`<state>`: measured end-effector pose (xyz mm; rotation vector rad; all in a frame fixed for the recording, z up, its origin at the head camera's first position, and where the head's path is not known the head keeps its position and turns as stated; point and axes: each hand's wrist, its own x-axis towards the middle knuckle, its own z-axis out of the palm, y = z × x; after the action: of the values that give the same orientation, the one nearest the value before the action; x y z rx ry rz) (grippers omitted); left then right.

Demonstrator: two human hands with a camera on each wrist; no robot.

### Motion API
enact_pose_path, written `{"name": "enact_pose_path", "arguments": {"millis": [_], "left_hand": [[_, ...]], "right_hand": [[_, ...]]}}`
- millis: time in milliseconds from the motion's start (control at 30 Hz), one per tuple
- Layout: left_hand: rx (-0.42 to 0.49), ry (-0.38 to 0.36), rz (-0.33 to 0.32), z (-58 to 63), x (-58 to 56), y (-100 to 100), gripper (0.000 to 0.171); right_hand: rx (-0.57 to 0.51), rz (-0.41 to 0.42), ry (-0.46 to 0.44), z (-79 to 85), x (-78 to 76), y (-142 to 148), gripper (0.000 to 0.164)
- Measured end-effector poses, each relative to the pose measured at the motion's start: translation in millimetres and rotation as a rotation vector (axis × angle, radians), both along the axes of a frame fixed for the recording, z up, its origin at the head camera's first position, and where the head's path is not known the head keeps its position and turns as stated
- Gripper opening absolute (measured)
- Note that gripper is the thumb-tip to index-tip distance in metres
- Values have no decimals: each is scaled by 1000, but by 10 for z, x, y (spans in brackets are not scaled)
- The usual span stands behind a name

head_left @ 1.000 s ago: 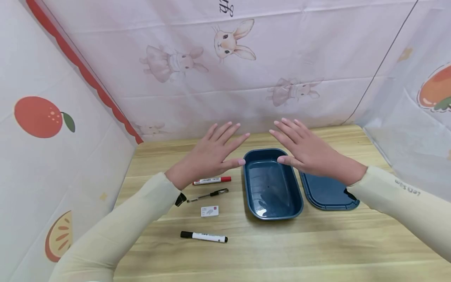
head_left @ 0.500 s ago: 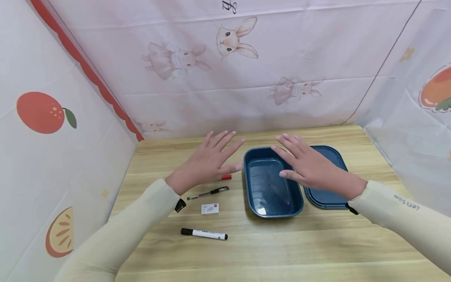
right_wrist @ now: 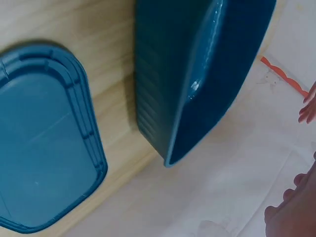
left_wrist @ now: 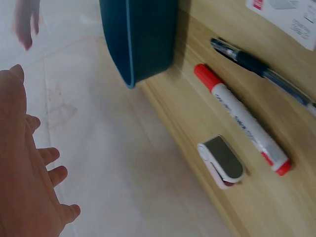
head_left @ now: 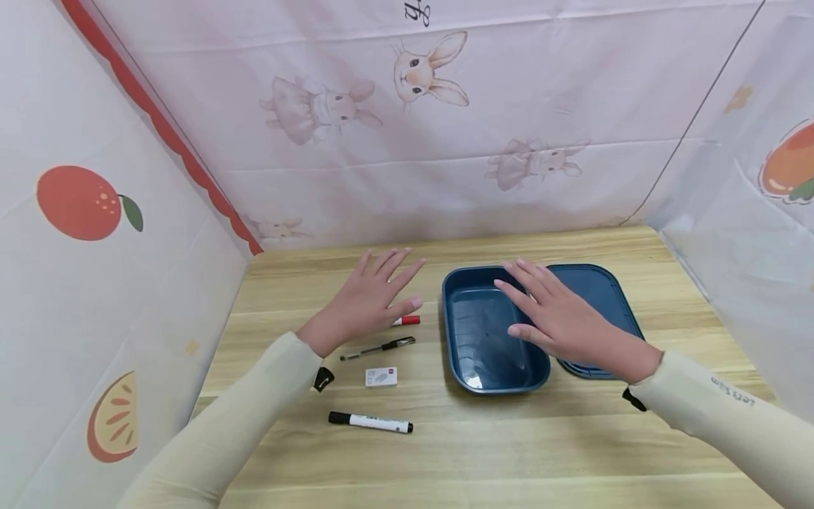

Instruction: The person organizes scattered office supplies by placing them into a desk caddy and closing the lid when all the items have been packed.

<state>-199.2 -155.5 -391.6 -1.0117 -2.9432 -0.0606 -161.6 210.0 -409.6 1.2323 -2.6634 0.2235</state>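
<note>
Blue plastic rectangular box with rounded corners [head_left: 486, 339] sits upright on the wood-grain tabletop [head_left: 509, 452], flat blue plastic lid [head_left: 594, 297] just beside it on the right; my right hand [head_left: 562, 318], fingers spread, hovers above the box's right rim and part of the lid. My left hand [head_left: 362, 304], also spread, hangs above a white marker with red cap [left_wrist: 242, 118], near which lies a small grey-and-white object [left_wrist: 222, 158]. Nearer me, in order: slim black-and-clear pen [left_wrist: 252, 63], small white printed rectangular pack [head_left: 381, 377], white marker with black cap [head_left: 375, 423].
</note>
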Motion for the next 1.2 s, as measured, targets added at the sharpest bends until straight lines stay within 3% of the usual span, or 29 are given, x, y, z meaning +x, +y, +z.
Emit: {"name": "enact_pose_path", "arguments": {"millis": [333, 567, 1000, 1200], "left_hand": [[32, -53, 70, -223, -33, -135, 77], [47, -94, 115, -314, -52, -219, 74], [139, -183, 261, -653, -271, -542, 77], [182, -239, 308, -747, -329, -616, 81]], "right_hand": [[-11, -66, -73, -248, 197, 47, 76], [-77, -121, -114, -521, 324, 111, 76], [-119, -115, -103, -857, 550, 126, 73], [-109, -140, -112, -959, 634, 138, 71]]}}
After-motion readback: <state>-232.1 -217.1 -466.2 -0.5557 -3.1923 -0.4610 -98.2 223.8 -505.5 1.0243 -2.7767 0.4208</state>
